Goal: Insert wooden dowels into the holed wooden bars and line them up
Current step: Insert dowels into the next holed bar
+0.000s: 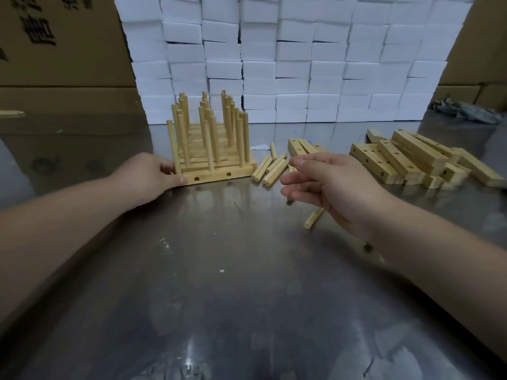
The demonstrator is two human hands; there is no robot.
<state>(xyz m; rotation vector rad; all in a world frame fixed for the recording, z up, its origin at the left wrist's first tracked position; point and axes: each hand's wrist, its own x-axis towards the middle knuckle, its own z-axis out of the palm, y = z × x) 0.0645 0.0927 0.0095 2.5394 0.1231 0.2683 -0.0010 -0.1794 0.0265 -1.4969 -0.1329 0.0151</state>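
Left hand (153,175) gripping left end of front bar (219,175) in row of doweled bars, right hand (332,185) above loose dowels (270,168) on steel table (233,283), visible fingers loosely extended, single dowel (313,218) protruding beneath palm, grasp on it indeterminable, spare bars (406,160) piled at right.

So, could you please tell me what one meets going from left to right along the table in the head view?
Left hand → row of doweled bars → loose dowels → right hand → pile of empty holed bars.
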